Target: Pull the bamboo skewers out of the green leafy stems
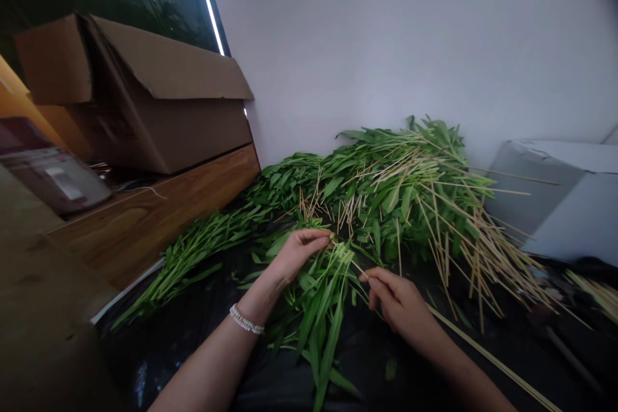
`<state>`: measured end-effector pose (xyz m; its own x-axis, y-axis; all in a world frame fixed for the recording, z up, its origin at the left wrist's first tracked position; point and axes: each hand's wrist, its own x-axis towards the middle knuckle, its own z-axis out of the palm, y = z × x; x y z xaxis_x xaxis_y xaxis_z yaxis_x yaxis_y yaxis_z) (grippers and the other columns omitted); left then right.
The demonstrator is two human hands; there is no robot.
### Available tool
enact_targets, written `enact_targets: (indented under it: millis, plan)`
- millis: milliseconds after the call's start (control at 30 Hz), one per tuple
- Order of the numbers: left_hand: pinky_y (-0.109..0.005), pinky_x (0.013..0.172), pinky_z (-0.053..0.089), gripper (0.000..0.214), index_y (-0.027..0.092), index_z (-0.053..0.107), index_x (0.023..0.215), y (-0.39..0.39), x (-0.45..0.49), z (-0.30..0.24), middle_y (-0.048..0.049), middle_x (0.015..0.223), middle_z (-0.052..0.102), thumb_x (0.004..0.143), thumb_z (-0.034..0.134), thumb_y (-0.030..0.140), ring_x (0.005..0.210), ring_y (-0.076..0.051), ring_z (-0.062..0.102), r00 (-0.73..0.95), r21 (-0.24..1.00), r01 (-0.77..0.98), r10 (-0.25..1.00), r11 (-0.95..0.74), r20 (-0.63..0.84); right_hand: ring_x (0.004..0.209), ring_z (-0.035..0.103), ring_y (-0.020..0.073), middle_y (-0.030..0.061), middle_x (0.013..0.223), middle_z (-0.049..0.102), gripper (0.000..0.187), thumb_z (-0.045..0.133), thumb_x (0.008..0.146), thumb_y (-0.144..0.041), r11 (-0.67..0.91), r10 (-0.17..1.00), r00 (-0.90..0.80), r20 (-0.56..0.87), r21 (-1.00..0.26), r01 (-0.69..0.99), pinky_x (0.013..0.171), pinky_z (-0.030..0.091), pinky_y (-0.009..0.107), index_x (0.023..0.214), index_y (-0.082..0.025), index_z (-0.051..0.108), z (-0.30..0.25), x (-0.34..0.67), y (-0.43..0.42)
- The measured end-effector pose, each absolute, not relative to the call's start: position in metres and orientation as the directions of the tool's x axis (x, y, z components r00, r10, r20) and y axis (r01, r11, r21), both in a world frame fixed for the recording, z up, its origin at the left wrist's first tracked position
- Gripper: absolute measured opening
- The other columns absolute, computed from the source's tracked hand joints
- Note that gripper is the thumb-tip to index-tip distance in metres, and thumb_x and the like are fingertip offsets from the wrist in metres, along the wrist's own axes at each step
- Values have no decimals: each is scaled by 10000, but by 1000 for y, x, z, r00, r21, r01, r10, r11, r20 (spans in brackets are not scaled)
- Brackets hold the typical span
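My right hand (398, 299) is closed around a thin bamboo skewer (358, 266), which points up and left into a cluster of leafy greens (324, 309). The pale green stems (342, 253) are bunched along the skewer, and their long narrow leaves hang toward me. With thumb and forefinger pressed together, my left hand (303, 250) pinches a small green stem end (333, 238) near the skewer's far tip. A beaded bracelet (245, 320) circles my left wrist.
Behind my hands, a large heap of greens (290, 174) with many skewers (476, 238) lies against the white wall. Loose greens (193, 251) spread left on black plastic (159, 347). Loose skewers (492, 355) lie at lower right. A cardboard box (193, 103) and a white box (545, 199) flank the area.
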<state>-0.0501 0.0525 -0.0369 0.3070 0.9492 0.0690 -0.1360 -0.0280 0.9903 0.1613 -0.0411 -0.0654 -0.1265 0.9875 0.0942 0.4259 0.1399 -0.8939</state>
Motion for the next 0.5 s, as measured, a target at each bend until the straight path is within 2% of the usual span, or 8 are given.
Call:
enact_targets:
  millis: [300, 500]
  plan:
    - [-281, 800, 487, 327, 140, 752, 897, 53, -47, -36, -70, 860, 747, 652, 791, 352, 772, -165, 656, 147, 989, -60, 978, -139, 146, 359, 439, 75, -41, 603, 612, 360, 353, 918, -410, 133, 988, -131, 85, -894, 427, 375, 306, 203, 1073, -197, 599, -69, 161, -40]
    - [-274, 782, 494, 317, 138, 753, 885, 53, -46, -36, -70, 850, 748, 647, 793, 343, 758, -161, 657, 134, 989, -53, 980, -139, 145, 352, 440, 75, -44, 593, 607, 359, 347, 921, -398, 143, 986, -136, 93, -896, 421, 371, 305, 204, 1077, -192, 596, -70, 161, -40]
